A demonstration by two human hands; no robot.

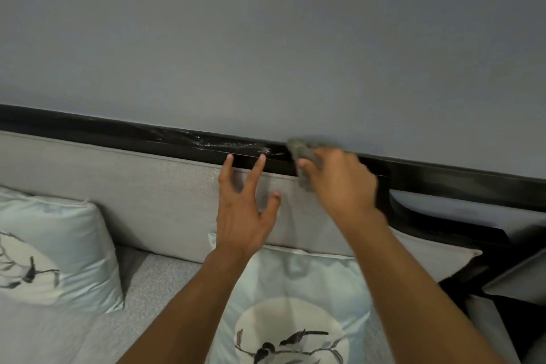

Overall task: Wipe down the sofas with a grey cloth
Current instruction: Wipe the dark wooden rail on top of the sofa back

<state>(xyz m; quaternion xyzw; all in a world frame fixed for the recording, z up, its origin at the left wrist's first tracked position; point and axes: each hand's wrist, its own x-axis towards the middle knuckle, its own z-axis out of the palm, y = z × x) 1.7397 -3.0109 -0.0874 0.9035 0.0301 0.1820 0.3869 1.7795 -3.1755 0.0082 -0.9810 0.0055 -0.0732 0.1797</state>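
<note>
Wall (pixel 266 38) above sofa (pixel 133 186), whose back is capped by a streaked black rail (pixel 88 130); bird-print pillow (pixel 295 304) below; left hand (pixel 245 216), fingers spread straight, tips at rail; right hand (pixel 339 183) gripping cloth (pixel 304 154), bunched on rail against wall.

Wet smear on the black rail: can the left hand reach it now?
Probably yes: the left hand is open, fingertips at the black rail just below the wet smear, nothing between.
</note>
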